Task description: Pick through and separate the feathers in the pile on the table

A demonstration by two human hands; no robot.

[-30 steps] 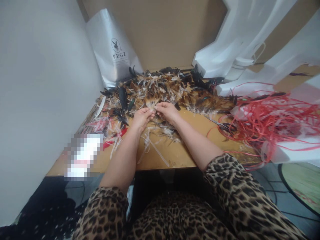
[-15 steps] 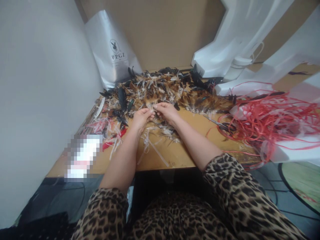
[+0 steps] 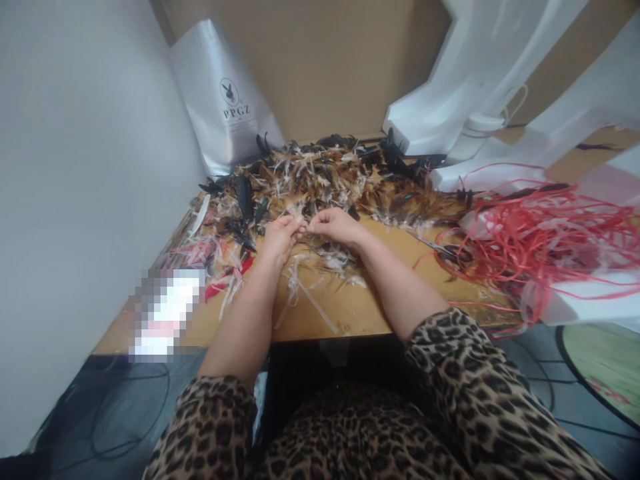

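Note:
My left hand (image 3: 283, 237) is closed, thumb against fingers, on a small brown feather (image 3: 296, 204) whose fluffy end points up. Just to its right, my right hand (image 3: 336, 225) is pinched shut; what lies between its fingertips is too small to make out. Behind both hands spreads a heap of brown and black feathers (image 3: 325, 167). Beneath the wrists lie more loose feathers (image 3: 337, 263) and thin whitish strips (image 3: 294, 293) on the wooden table (image 3: 350, 317).
Black-handled scissors (image 3: 445, 250) lie right of my hands, beside a tangle of red ribbon (image 3: 545, 233). Pink and white scraps (image 3: 203, 250) are at the left. A silver bag (image 3: 225, 100) stands at the back left, and a white container (image 3: 475, 137) at the back right.
My right hand has moved slightly right, opening a small gap from the left hand. The left hand has shifted a little left with the feather.

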